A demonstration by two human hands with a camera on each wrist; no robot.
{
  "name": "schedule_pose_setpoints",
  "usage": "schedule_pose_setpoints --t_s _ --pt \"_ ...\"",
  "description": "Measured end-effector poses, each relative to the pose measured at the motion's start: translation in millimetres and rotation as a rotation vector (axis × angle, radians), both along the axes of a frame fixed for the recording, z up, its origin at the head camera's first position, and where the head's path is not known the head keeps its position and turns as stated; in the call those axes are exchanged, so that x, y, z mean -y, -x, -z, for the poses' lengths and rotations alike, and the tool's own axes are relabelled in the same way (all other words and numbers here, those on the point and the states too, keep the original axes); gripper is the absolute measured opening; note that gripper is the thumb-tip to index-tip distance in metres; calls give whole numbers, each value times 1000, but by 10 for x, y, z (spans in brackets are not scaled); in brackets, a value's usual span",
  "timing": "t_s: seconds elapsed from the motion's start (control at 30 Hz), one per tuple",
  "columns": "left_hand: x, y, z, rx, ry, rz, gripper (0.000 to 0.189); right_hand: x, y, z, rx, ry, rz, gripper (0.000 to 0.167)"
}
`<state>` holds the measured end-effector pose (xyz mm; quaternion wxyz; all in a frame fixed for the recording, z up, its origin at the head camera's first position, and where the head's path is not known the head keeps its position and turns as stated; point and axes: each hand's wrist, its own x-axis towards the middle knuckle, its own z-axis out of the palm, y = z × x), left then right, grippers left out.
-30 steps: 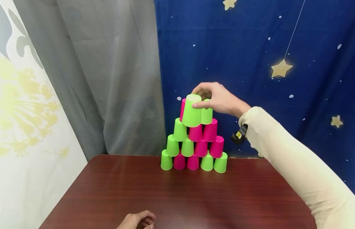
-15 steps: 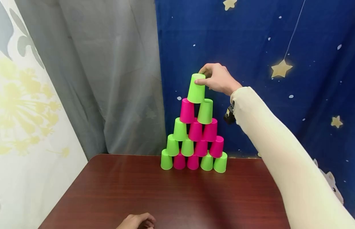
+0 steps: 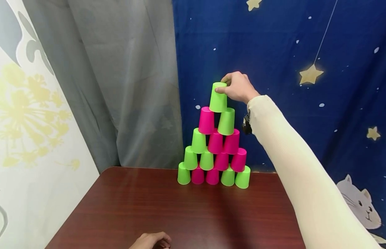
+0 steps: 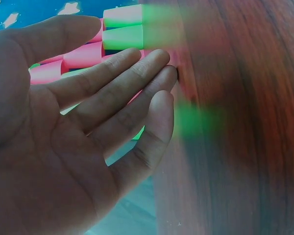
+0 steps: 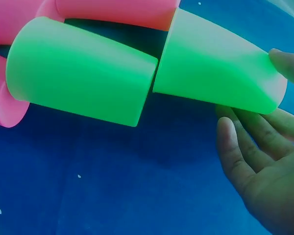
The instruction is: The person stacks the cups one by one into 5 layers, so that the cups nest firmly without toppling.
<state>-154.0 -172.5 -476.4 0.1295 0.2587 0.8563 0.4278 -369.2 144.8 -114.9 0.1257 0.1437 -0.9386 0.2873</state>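
Observation:
Upside-down green and pink cups form a stepped pyramid near the table's far edge. At its peak, my right hand [image 3: 239, 86] pinches an upside-down green cup [image 3: 218, 100] between thumb and fingers near its base. The held cup's rim is at the tops of a pink cup [image 3: 207, 121] and a green cup [image 3: 226, 121]. In the right wrist view, the held cup [image 5: 215, 63] almost meets the lower green cup [image 5: 83, 73]; whether they touch, I cannot tell. My left hand [image 3: 150, 240] is at the near side of the table, fingers loosely bent around nothing.
Below that pair, rows of cups widen down to the bottom row, with a green cup [image 3: 242, 177] at its right end. The brown table [image 3: 155, 204] stretches toward me. Behind the pyramid hangs a blue star-patterned curtain [image 3: 267, 41], beside a grey one [image 3: 143, 86].
My right hand has raised the green cup from in front of the pyramid's upper pair to above it, then shifted it slightly to line up over both. The left hand has stayed put.

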Motion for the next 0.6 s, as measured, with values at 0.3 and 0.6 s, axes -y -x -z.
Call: schedule_pose_setpoints --t_s 0.3,0.6 --pt "-10 13 16 -19 -2 7 19 -38 -46 52 12 -1 -2 72" --pt "38 55 -140 -139 16 -94 16 -154 -355 352 -217 -207 -20 74"
